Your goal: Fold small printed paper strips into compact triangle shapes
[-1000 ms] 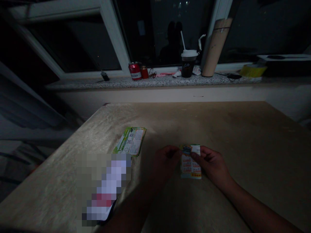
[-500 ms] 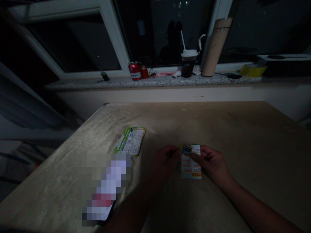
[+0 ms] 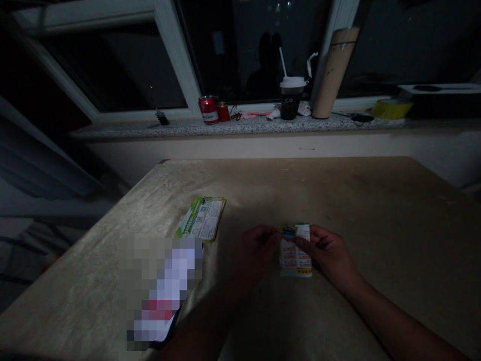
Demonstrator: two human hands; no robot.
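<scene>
Change: almost nothing has moved since half a second ago. Both my hands sit where they were, and the printed slip has only sunk by a hair between them. I judge the hold settled, with no turn or fold yet begun.
Blurred thing: lies flat, well out to the left of my left fingers and nearer to me. It shows pale and reddish patches, too blurred to name.
Green leaflet (image 3: pixel 202 218): a glossy oblong with a green border and small print, lying flat. It is left of my left fingers and a little beyond them, well apart from both hands.
Left hand (image 3: pixel 257 250): thumb and forefinger are pinched together on the slip's top left corner.
Printed slip (image 3: pixel 295 260): thin paper, a small upright rectangle, white with orange print and a coloured header. It hangs between my two sets of fingertips, its lower edge at or just above the table.
Right hand (image 3: pixel 330 253): fingers closed on the top right edge, with the thumb across the front.
Table (image 3: pixel 338 195): a matte tan board, faintly scuffed, under both hands.
Sill (image 3: pixel 150 129): speckled stone, far beyond my fingers. It carries a red can (image 3: pixel 208 110), a lidded cup (image 3: pixel 291 103) with a straw, and a leaning cardboard tube (image 3: pixel 333 75).
</scene>
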